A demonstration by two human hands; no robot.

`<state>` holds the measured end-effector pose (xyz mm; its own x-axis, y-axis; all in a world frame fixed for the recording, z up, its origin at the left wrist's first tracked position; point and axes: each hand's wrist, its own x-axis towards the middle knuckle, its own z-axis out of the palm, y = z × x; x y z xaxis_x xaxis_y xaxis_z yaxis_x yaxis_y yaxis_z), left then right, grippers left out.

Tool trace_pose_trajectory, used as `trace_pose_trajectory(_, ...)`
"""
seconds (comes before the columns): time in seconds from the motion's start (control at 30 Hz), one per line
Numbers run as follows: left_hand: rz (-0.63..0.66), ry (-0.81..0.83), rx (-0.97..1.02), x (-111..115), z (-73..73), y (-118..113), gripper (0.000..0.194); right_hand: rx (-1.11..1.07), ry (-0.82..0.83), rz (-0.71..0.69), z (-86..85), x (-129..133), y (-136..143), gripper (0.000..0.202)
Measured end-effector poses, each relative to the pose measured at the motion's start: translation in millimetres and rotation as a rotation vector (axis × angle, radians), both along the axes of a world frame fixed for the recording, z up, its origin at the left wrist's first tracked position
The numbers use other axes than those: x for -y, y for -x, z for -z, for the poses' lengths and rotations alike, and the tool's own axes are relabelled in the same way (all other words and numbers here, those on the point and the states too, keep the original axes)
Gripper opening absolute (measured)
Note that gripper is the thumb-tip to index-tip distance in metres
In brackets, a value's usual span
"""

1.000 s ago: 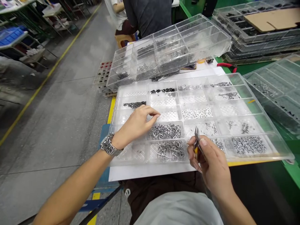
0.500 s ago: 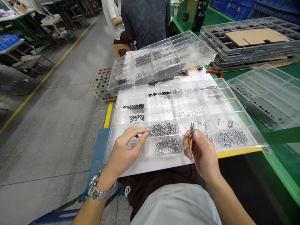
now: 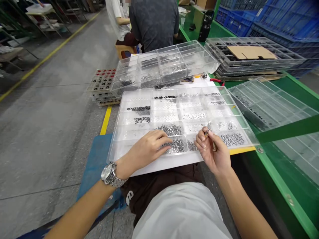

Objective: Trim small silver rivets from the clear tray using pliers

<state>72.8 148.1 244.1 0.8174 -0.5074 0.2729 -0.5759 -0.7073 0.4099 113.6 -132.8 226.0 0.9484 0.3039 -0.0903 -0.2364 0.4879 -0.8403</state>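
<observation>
My left hand [image 3: 152,147], a metal watch [image 3: 109,174] on its wrist, reaches over a front compartment of a clear divided tray [image 3: 136,159]. Its fingers are apart, with the tips at a heap of small silver metal pins [image 3: 178,145]; whether they touch any is hard to see. My right hand [image 3: 211,149] is closed around small pliers [image 3: 214,146], held above the tray's front edge. The jaws point up and away, blurred against the tray. Other compartments hold black pieces [image 3: 139,108] and silver pieces [image 3: 233,139].
Behind the tray lies another divided tray [image 3: 149,71], tilted. Stacked trays [image 3: 286,58] with cardboard [image 3: 251,52] and an angled tray [image 3: 271,103] occupy the green bench [image 3: 296,146]. Blue crates [image 3: 236,21] stand behind. Two people sit ahead, one in a dark shirt [image 3: 154,25].
My left hand has moved from the tray's left side rightward over the nearer pin heap, its fingers spreading. The pliers in my right hand have turned. The whole view has shifted somewhat.
</observation>
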Motion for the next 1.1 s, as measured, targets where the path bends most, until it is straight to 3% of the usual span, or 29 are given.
trace_pose_trajectory(0.13,0.129,0.016,0.021,15,-5.2,-26,0.021,0.141,0.148,0.147,-2.9,31,-12,0.019)
trace_pose_trajectory(0.3,0.317,-0.045,0.045,55,-6.2,-67,0.020,0.356,0.484,0.347,5.0,80,-37,0.022)
trace_pose_trajectory(0.4,0.446,-0.204,0.021,81,-1.6,-89,0.022,0.453,0.651,0.338,9.4,100,-44,0.024)
trace_pose_trajectory(0.53,0.527,-0.281,0.060,97,5.1,-103,0.010,0.501,0.739,0.288,12.2,107,-45,0.025)
trace_pose_trajectory(0.73,0.475,-0.362,0.063,88,2.4,-101,0.019,0.440,0.684,0.164,10.9,93,-48,0.025)
trace_pose_trajectory(1.1,0.400,-0.379,-0.051,42,-6.2,-77,0.023,0.259,0.520,-0.109,1.6,57,-47,0.026)
